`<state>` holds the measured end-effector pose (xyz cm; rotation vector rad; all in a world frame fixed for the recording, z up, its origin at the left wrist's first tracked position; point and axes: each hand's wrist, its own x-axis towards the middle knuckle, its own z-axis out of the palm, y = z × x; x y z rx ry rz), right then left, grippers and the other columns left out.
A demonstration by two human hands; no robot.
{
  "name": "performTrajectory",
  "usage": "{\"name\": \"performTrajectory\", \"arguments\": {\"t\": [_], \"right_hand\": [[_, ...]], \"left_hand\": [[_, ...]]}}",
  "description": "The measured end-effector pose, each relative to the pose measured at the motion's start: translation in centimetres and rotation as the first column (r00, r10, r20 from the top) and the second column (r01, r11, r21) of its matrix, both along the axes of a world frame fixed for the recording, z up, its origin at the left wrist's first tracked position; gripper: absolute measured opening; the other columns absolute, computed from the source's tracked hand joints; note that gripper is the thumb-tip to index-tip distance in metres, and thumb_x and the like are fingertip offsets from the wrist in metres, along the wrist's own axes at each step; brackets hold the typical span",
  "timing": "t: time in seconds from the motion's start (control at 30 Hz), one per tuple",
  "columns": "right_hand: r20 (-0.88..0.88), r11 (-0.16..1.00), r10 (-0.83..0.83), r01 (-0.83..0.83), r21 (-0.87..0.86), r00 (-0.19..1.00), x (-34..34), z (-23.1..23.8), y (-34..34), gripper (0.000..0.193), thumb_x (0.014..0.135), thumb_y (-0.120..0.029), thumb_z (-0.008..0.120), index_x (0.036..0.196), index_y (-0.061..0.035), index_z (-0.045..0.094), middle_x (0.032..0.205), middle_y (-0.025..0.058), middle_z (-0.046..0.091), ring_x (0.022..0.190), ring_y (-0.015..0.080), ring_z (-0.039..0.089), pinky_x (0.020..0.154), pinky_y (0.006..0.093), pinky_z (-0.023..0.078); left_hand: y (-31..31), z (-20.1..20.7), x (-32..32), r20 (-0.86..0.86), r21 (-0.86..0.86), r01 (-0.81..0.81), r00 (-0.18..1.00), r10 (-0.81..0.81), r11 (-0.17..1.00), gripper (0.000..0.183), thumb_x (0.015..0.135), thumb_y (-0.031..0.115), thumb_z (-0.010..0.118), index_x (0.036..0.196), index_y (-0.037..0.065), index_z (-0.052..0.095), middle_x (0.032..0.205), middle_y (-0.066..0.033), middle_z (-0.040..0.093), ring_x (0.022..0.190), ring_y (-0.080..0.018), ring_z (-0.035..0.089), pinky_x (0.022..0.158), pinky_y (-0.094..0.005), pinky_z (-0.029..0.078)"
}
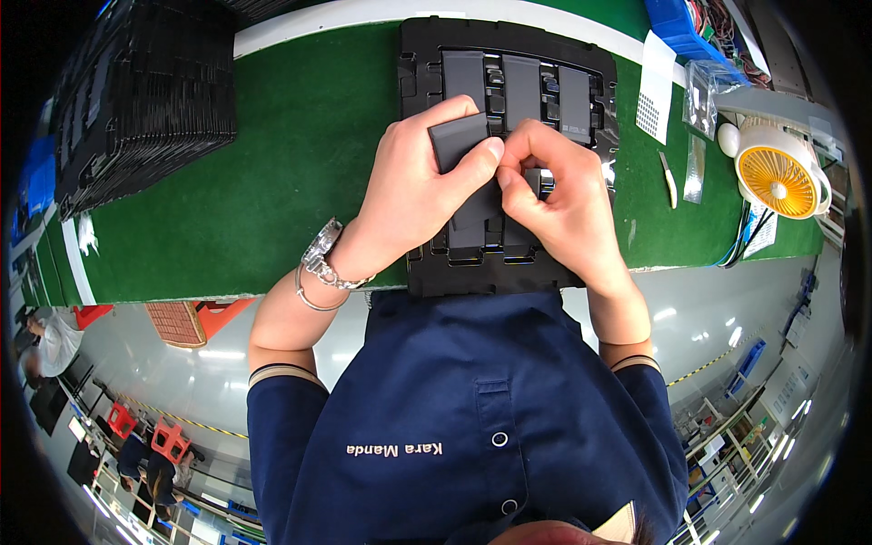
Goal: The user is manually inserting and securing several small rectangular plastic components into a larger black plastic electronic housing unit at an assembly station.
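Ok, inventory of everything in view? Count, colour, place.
Flat piece: 1, dark grey, in left hand
Tray: 1, black, under hands
Tray pieces: at least 3, dark grey, in tray
Tray stack: 1, black, table left
Tabletop: 1, green
Dotted sheet: 1, white, right of tray
Slim tool: 1, pale handle, right
Fan: 1, white and yellow, far right
Wire bin: 1, blue, upper right
Stools: at least 2, red, lower left
Co-workers: several, lower left
Distant clutter: too small to count
Watch: 1, silver, left wrist
Shirt: 1, navy
Left hand, right hand: over tray
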<state>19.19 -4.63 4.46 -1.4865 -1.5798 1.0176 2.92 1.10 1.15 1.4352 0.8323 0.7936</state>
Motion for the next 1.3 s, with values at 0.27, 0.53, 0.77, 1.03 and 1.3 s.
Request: {"name": "performTrajectory", "arguments": {"t": [0.27,0.53,0.77,1.03,1.3], "right_hand": [[-0.384,0.974,-0.1,0.011,-0.227,0.918,0.0,0.0,0.1,0.015,0.091,-0.012,0.063,0.093,0.0019,0.06,0.082,0.0008,0.061,0.078,0.0064,0.055,0.074,0.0228,0.046],[-0.271,0.988,-0.098,0.06,-0.143,0.958,-0.4,-0.4,0.0,0.015,0.091,-0.012,0.063,0.091,0.0021,0.06,0.081,0.0023,0.06,0.076,0.0086,0.054,0.071,0.0252,0.047],[-0.178,0.994,-0.102,0.095,-0.044,0.979,-0.7,-0.6,-0.2,0.014,0.09,-0.011,0.062,0.091,0.0029,0.06,0.08,0.0051,0.06,0.075,0.0115,0.056,0.07,0.0271,0.047],[-0.54,0.963,-0.12,-0.035,-0.268,0.833,0.0,-1.0,0.2,0.016,0.095,-0.015,0.059,0.093,0.0009,0.061,0.079,0.0015,0.061,0.073,0.0081,0.054,0.07,0.0235,0.045],[-0.544,0.968,-0.072,-0.073,-0.24,0.836,0.2,-1.5,0.3,0.021,0.095,-0.02,0.06,0.089,-0.0002,0.062,0.076,0.0,0.06,0.072,0.0063,0.053,0.07,0.0222,0.045]], "left_hand": [[0.3,0.2,-0.2,0.086,-0.041,-0.042,0.995,0.046,0.998,0.023,0.088,0.016,0.063,0.074,0.003,0.05,0.057,0.0031,0.044,0.055,-0.0046,0.037,0.049,-0.0251,0.032],[0.2,0.0,-0.1,0.089,-0.048,-0.046,0.995,0.05,0.998,0.021,0.088,0.015,0.063,0.075,0.003,0.052,0.059,0.0034,0.046,0.056,-0.0045,0.038,0.049,-0.0252,0.033],[0.0,0.1,0.0,0.1,-0.031,-0.034,0.994,0.037,0.999,0.019,0.087,0.014,0.062,0.077,0.003,0.052,0.059,0.0033,0.046,0.056,-0.0044,0.039,0.05,-0.0249,0.034],[0.0,0.1,-0.1,0.154,-0.039,-0.018,0.988,0.024,0.999,0.016,0.088,0.014,0.062,0.079,0.004,0.053,0.063,0.0025,0.052,0.058,-0.004,0.046,0.053,-0.0236,0.039],[0.1,0.4,-0.2,0.197,-0.124,0.037,0.98,-0.012,0.992,0.017,0.089,0.016,0.061,0.081,0.003,0.054,0.067,0.0013,0.057,0.063,-0.0042,0.052,0.057,-0.0223,0.043]]}}
